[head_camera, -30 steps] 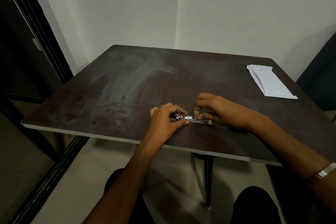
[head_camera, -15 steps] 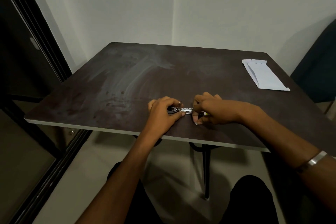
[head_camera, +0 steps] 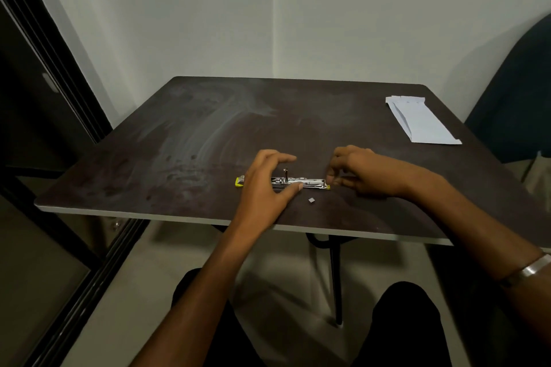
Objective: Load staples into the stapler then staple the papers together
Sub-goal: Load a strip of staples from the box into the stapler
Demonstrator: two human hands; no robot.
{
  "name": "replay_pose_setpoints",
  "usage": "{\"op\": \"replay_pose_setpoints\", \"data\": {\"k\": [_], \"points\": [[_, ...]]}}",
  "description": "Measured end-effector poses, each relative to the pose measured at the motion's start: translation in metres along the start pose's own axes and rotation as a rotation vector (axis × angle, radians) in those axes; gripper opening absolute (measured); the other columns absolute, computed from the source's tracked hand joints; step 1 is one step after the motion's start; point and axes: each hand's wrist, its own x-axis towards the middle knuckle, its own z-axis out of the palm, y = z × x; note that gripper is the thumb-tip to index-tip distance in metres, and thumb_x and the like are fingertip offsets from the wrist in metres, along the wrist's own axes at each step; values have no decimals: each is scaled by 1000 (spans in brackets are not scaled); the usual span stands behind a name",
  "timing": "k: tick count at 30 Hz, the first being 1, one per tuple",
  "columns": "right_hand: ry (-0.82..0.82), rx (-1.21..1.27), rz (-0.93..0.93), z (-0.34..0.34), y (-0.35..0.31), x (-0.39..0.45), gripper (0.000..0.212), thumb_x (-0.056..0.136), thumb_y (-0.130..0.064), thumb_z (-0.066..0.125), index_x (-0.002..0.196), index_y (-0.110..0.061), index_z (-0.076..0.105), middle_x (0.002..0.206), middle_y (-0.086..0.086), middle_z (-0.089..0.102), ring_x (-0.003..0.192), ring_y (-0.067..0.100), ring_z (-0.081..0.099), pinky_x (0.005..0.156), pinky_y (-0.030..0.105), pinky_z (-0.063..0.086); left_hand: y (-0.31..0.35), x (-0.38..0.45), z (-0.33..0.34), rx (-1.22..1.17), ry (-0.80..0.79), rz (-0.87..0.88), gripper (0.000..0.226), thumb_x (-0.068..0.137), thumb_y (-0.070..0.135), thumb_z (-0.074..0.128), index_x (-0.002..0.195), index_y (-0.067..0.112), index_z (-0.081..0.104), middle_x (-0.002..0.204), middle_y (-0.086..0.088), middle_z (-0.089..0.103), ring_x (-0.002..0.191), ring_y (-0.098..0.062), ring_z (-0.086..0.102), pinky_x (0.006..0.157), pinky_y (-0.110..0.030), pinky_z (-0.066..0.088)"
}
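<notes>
Stapler (head_camera: 301, 183): lying opened out flat near the front edge of the table (head_camera: 190, 211), running left to right, showing a bright metal channel with a thin upright pin rising from its middle and yellow tips at both ends. Sitting between the two hands, partly covered on its left half. Arching over it with the left hand (head_camera: 264, 185), fingers spread and loose rather than wrapped round, only the thumb tip touching the near side of the metal channel, so steadying rather than gripping. Hovering at the stapler's right tip with the right hand (head_camera: 360, 171), fingers curled in close together; whether pinching a strip of staples, touching the tip, or holding nothing, not being clear from this view. Resting just in front of the stapler, apart from both hands, a small grey scrap (head_camera: 311, 200), possibly a short piece of staples, too small to say. Judging by the open body, being in the loading step, likely at the point of feeding or seating staples; whether any are already in the channel, impossible to tell. Remaining, by this reading: finishing the load, folding the stapler closed, fetching the papers (head_camera: 420, 122), and stapling them. Waiting untouched at the far right corner of the table, well apart from the hands, the papers looking white and folded.
</notes>
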Motion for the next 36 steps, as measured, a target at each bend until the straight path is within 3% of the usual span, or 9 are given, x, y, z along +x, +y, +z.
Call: {"op": "replay_pose_setpoints", "data": {"k": [2, 7, 14, 16, 21, 25, 29, 33, 36], "points": [[31, 9, 24, 1, 5, -12, 15, 92, -26, 55, 103, -21, 65, 108, -1, 54, 103, 18, 49, 93, 45, 45, 11, -6, 7, -28, 21, 39, 34, 74, 12, 78, 106, 18, 68, 111, 2, 54, 103, -8, 54, 91, -14, 42], [133, 46, 108, 9, 23, -41, 12, 93, -25, 55, 99, -21, 64, 102, -4, 50, 99, 16, 51, 91, 41, 45, 28, -21, 35, -90, -103, 117, 23, 78, 10, 73, 99, 17, 68, 103, 3, 55, 96, -2, 55, 83, -10, 41], [329, 133, 294, 33, 49, -70, 12, 89, -22, 60, 101, -20, 61, 99, -5, 49, 87, 11, 51, 77, 24, 42, 46, -7, 78, -29, -194, 114, 26, 79, 12, 71, 105, 14, 65, 109, 3, 55, 104, -8, 53, 91, -15, 38], [415, 167, 344, 44, 51, -74, 16, 87, -20, 63, 102, -16, 59, 97, -5, 47, 85, 12, 50, 75, 23, 39, 48, 0, 90, -3, -217, 103, 31, 81, 10, 69, 111, 12, 63, 115, 1, 55, 109, -10, 53, 94, -14, 36], [573, 253, 434, 65, 50, -78, 19, 86, -21, 67, 95, -8, 57, 95, 2, 52, 80, 14, 50, 72, 24, 40, 46, 8, 109, 67, -292, 22, 41, 88, 7, 61, 128, 7, 54, 133, -6, 53, 125, -19, 48, 109, -26, 35], [578, 336, 461, 69, 50, -77, 11, 87, -22, 65, 93, -13, 63, 97, 1, 55, 87, 12, 52, 84, 35, 48, 43, 12, 113, 78, -309, -6, 39, 90, 5, 56, 129, 8, 55, 130, -8, 55, 122, -20, 50, 106, -25, 36], [558, 380, 473, 69, 51, -76, 10, 86, -24, 65, 94, -19, 65, 99, -3, 54, 95, 14, 53, 92, 42, 46, 41, 13, 114, 33, -284, -28, 38, 87, 3, 60, 125, 8, 59, 124, -8, 59, 115, -19, 55, 101, -22, 39], [502, 400, 509, 69, 55, -72, 14, 82, -32, 69, 94, -27, 65, 105, -7, 49, 105, 12, 45, 98, 37, 40, 38, 13, 114, 1, -277, -47, 39, 87, 5, 63, 125, 10, 59, 124, -6, 60, 115, -16, 56, 100, -20, 40], [480, 357, 517, 71, 58, -69, 21, 79, -39, 70, 96, -27, 65, 106, -10, 47, 104, 10, 42, 93, 32, 35, 38, 14, 114, -17, -283, -65, 39, 87, 6, 64, 126, 11, 59, 126, -4, 60, 116, -15, 55, 101, -21, 41]]}}
